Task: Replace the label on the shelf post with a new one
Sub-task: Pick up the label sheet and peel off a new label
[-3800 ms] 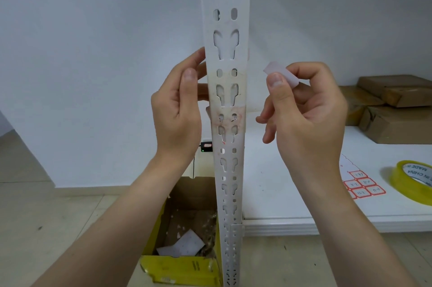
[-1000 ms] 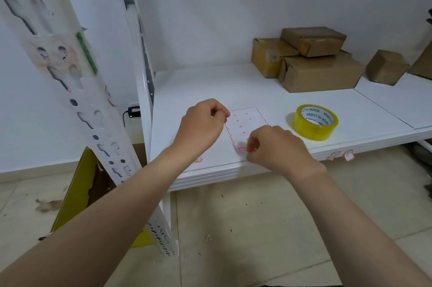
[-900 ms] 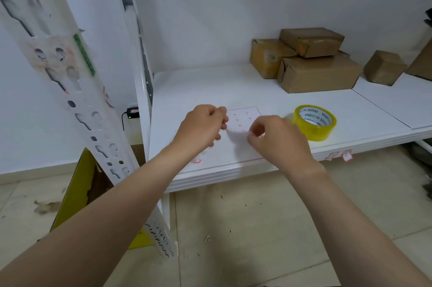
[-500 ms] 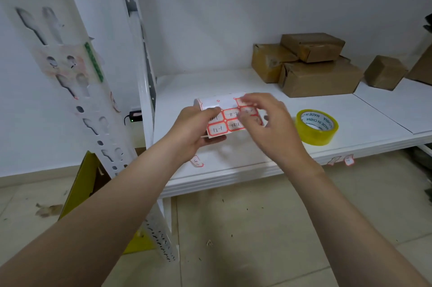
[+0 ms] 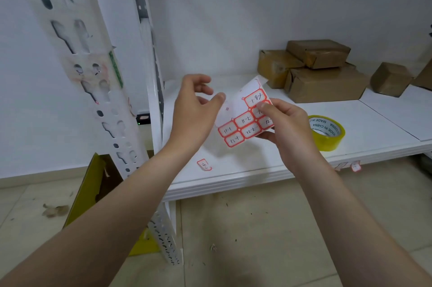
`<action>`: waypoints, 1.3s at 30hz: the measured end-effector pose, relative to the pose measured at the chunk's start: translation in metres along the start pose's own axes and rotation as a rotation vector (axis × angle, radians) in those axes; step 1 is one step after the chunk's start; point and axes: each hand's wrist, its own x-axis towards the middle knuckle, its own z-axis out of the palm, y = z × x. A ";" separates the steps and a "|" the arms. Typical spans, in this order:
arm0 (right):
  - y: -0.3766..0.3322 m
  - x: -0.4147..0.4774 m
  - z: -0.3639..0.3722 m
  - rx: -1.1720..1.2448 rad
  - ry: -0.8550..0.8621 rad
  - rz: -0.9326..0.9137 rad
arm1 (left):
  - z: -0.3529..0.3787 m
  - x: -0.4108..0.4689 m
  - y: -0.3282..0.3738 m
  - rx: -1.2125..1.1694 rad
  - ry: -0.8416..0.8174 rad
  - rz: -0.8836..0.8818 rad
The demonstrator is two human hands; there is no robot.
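Label sheet [image 5: 243, 121] pinched in right hand [image 5: 289, 128], above white shelf [image 5: 374, 123]. Left hand [image 5: 194, 109] loosely open, empty, just beside. Yellow box [image 5: 93, 184] behind shelf post [image 5: 93, 90]; contents unclear.

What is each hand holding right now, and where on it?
The right hand pinches the white sheet of red-bordered labels at its right edge. The left hand is open, holding nothing.

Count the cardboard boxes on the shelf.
4 fully in view: one at the back left, one stacked on top, a big one in front, a small one to the right. Another may sit at the right edge.
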 end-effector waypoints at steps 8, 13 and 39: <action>-0.002 -0.007 0.006 0.076 -0.077 -0.089 | 0.009 -0.013 0.010 0.086 -0.172 0.155; -0.001 -0.008 0.006 0.110 -0.101 -0.123 | 0.008 -0.013 0.011 0.069 -0.160 0.150; -0.001 -0.010 0.007 0.023 -0.025 -0.195 | 0.010 -0.012 0.014 0.052 -0.132 0.122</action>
